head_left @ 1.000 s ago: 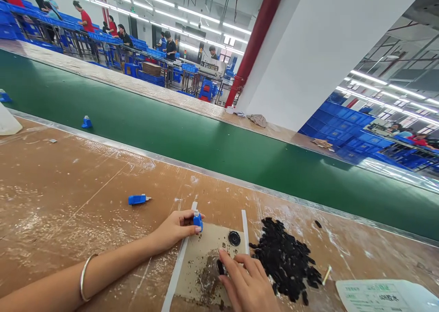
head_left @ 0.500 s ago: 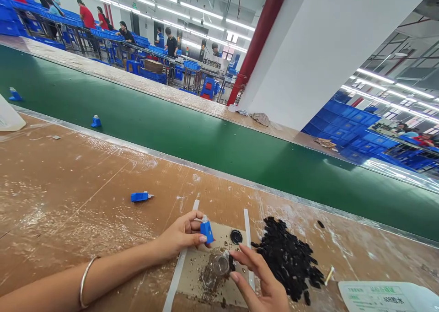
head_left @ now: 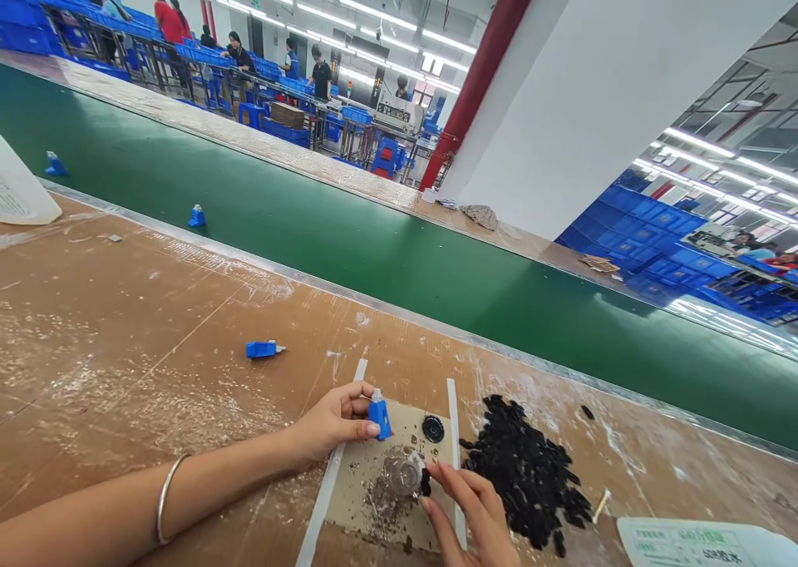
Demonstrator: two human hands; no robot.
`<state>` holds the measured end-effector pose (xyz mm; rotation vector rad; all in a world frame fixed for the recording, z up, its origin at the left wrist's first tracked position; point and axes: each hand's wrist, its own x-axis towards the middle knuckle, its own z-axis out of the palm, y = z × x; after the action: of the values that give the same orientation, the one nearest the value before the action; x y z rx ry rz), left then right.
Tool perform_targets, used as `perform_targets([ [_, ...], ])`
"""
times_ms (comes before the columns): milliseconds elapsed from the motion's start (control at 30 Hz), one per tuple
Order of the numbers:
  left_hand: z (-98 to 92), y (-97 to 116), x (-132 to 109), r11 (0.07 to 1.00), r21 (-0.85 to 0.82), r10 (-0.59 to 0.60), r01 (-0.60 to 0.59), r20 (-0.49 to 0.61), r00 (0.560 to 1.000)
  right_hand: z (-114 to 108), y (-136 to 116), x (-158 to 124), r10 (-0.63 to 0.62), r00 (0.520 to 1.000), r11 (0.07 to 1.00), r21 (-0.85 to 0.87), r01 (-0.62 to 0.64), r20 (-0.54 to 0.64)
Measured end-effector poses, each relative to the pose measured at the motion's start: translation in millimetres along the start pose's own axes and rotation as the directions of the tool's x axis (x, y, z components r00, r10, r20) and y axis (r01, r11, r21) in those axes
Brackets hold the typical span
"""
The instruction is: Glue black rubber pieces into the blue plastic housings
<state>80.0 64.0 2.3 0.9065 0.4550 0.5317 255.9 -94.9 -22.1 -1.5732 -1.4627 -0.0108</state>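
Observation:
My left hand (head_left: 337, 419) is closed on a small blue plastic part (head_left: 380, 420) with a whitish tip, held upright between thumb and fingers. A clear round jar (head_left: 404, 475) stands on a stained tan sheet (head_left: 349, 509) below it. My right hand (head_left: 470, 505) pinches a small black oval piece (head_left: 426, 482) at the jar's right side; whether the piece touches the jar I cannot tell. Behind the jar lies a round black cap (head_left: 432, 428). A heap of similar black pieces (head_left: 520, 467) lies right of the sheet.
Another blue part (head_left: 262, 349) lies on the brown tabletop at left. Two more blue parts, one nearer (head_left: 197, 215) and one farther (head_left: 56, 165), stand on the green conveyor belt (head_left: 349, 226). A labelled white container (head_left: 704, 542) lies at lower right. People work at distant benches.
My right hand has drawn slightly back from the jar with the black piece. The blue parts on the belt have shifted a little to the right. The camera view has turned slightly.

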Motion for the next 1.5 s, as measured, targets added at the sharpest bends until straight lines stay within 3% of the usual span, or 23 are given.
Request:
perform_targets([
  [133,-2.2,-3.3,2.0,1.0,-0.002,0.005,-0.005,-0.003,1.0,-1.8,4.1,-0.5,-0.226,0.972,0.954,-0.187,0.234,0.063],
  [233,-3.5,-4.4,2.2,1.0,-0.003,0.007,-0.007,-0.009,1.0,-2.2,3.9,-3.9,-0.276,0.959,0.933,-0.223,0.282,0.058],
  [333,-2.5,-3.9,0.1,1.0,-0.001,-0.014,0.014,0.006,1.0,-0.5,2.8,-10.7,-0.196,0.981,0.969,-0.154,0.193,-0.006],
  [433,0.3,-2.9,-3.1,0.999,-0.007,-0.043,0.043,0.03,0.999,3.3,-2.4,-12.7,-0.032,0.997,0.999,0.04,0.035,-0.066],
  [500,2.2,-2.5,-4.8,0.998,-0.012,-0.058,0.059,0.043,0.997,6.4,-9.2,-8.2,0.048,0.996,0.986,0.161,-0.036,-0.072],
  [600,3.9,-2.3,-6.5,0.997,-0.02,-0.073,0.074,0.061,0.995,9.8,-21.0,6.0,0.074,0.996,0.976,0.209,-0.063,-0.044],
  [700,4.2,-2.1,-7.7,0.996,-0.021,-0.081,0.083,0.088,0.993,11.0,-28.4,22.8,-0.05,0.999,0.986,0.159,0.048,0.004],
  [833,3.3,-2.3,-8.8,0.996,-0.012,-0.085,0.088,0.117,0.989,14.1,-28.3,36.4,-0.24,0.968,0.969,0.082,0.234,0.075],
  [1200,1.7,-7.3,-8.5,0.995,-0.041,-0.09,0.095,0.103,0.991,23.5,-22.2,34.4,-0.285,0.955,0.958,0.025,0.284,0.078],
  [1500,1.0,0.3,-7.2,0.995,-0.07,-0.059,0.064,0.074,0.996,29.3,-46.5,31.0,-0.327,0.927,0.889,-0.272,0.368,0.185],
])
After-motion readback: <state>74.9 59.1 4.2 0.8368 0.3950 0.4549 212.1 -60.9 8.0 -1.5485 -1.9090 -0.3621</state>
